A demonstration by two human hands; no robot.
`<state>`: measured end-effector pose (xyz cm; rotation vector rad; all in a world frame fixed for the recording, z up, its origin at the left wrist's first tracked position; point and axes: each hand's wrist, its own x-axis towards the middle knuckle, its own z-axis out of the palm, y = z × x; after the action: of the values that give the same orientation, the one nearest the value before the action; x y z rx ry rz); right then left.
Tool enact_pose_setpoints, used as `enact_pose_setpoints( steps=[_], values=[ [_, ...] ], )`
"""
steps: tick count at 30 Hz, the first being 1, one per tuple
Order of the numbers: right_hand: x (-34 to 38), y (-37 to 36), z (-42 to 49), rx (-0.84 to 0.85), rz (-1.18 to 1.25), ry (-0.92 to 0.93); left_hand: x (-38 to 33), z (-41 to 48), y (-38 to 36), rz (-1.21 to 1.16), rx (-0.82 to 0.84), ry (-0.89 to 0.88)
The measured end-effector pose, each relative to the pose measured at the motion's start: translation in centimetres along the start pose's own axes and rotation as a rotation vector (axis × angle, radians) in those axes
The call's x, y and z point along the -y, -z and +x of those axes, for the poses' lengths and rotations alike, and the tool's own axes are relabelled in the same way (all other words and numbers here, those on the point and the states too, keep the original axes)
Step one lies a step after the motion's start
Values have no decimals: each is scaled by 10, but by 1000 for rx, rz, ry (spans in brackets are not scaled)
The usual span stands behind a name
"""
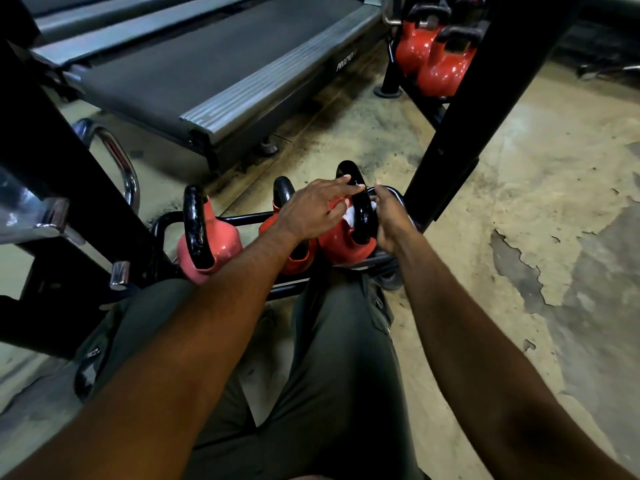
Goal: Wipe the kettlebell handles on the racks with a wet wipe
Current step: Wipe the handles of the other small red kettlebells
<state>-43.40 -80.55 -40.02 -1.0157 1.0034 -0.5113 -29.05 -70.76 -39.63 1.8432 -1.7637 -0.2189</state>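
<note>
Three red kettlebells with black handles stand in a low black rack [166,220] in front of my knees. My left hand [311,209] reaches over the middle kettlebell [294,258], fingers spread, fingertips touching the black handle [360,206] of the right kettlebell [339,244]. My right hand [389,220] is closed against the right side of that same handle. A bit of white wet wipe [349,214] shows between the hands beside the handle; which hand holds it I cannot tell. The left kettlebell [211,240] stands untouched.
A treadmill [207,71] lies on the floor beyond the rack. A black upright post [460,116] rises just right of the rack. Two more red kettlebells [436,57] sit on another rack at the top. Chrome and black equipment [52,202] crowds the left. Worn concrete floor [519,202] spreads right.
</note>
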Motion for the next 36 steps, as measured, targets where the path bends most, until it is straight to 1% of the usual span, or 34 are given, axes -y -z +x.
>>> enact_pose_setpoints(
  steps=[2,4,8,10,13,17,19,20,22,25,27,29,33,36],
  values=[
    [-2,1,-2,-27,-22,15,-4,2,1,0,4,0],
    [-4,7,-9,-70,-94,74,-5,2,3,6,4,0],
    [-22,20,-39,-77,-163,167,-2,-3,7,24,8,10],
    [-31,22,-55,-112,-189,294,-1,-2,10,19,-4,7],
    [-39,19,-65,-205,-341,518,1,2,11,17,-13,12],
    [-42,5,-53,-399,-507,744,-2,0,2,-1,8,-4],
    [-45,-10,-45,-510,-636,847,-1,-1,2,1,12,-16],
    [-47,-16,-41,-574,-717,867,1,0,3,6,10,-16],
    [-59,-20,-39,-677,-811,833,2,0,5,10,10,-6],
    [-79,-4,-46,-742,-794,772,-5,-1,1,-1,28,-3],
    [-79,4,-50,-700,-690,729,-4,0,4,-3,27,-5],
    [-69,4,-52,-585,-541,686,3,0,9,7,21,13],
    [-49,14,-53,-351,-338,607,5,-4,4,-9,11,12],
    [-52,23,-57,-246,-299,515,3,-6,-1,-18,12,10]
  ],
)
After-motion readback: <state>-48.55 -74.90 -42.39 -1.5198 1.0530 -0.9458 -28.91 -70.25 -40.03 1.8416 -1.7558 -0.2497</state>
